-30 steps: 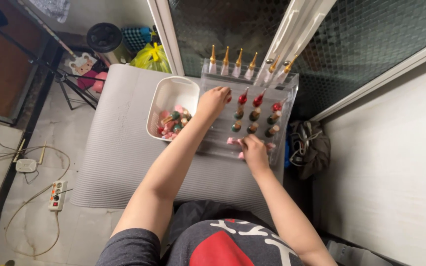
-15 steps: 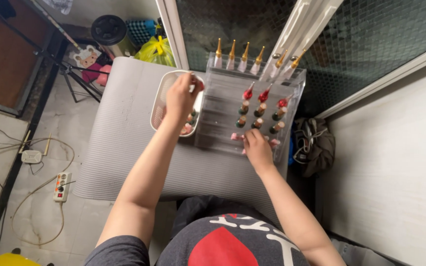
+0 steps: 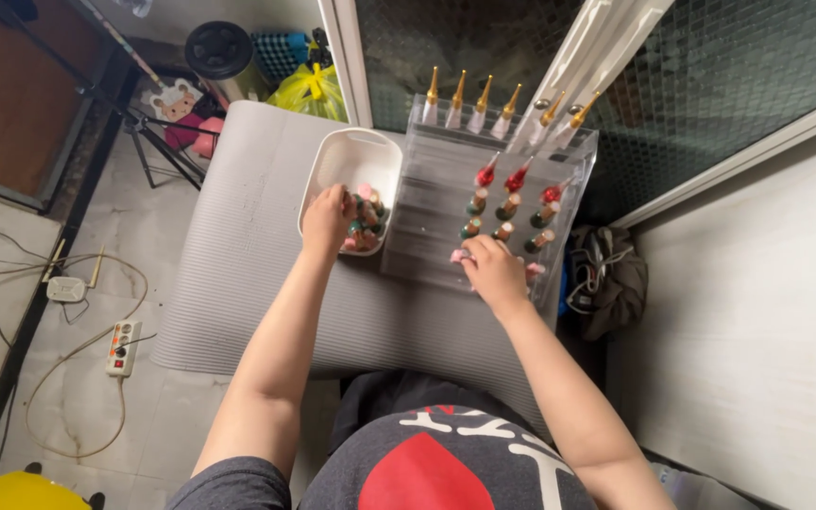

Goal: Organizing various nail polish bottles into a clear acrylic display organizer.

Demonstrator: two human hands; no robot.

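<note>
Small nail-polish bottles (image 3: pixel 363 227): heaped loose in white plastic basket (image 3: pixel 347 156), near left of the clear stand; caps pink, green, red. Likely glass under the colour, so light but breakable, smooth and apt to slip; best taken by the cap or pinched round the body, one at a time.

Left hand (image 3: pixel 328 215): down inside the basket, fingers curled among the bottles; whether one is actually gripped, cannot tell.

Right hand (image 3: pixel 491 267): resting on the front step of the clear acrylic tiered stand (image 3: pixel 427 212), fingers bent over a pink bottle (image 3: pixel 459 255) at the front row; grip itself hidden, so closed or merely touching not determinable.

Stand: stiff, transparent, stepped; probably slides easily on the mat if pushed. Contents by row:
- back: gold-capped bottles (image 3: pixel 470 99), tall pointed tips, pale bodies, standing upright.
- upper middle: red-capped bottles (image 3: pixel 518 179), three across.
- lower middle: green bottles with tan caps (image 3: pixel 502 217), two rows.
- front: pink pieces, partly covered by the hand.

Grey ribbed mat (image 3: pixel 238 264): soft, under basket and stand.

Floor, left: white power strip (image 3: pixel 123 348) with red switch, cables, tripod legs (image 3: pixel 158 142). Yellow plastic bag (image 3: pixel 312 90) behind the mat. Labels too small to make out.
</note>
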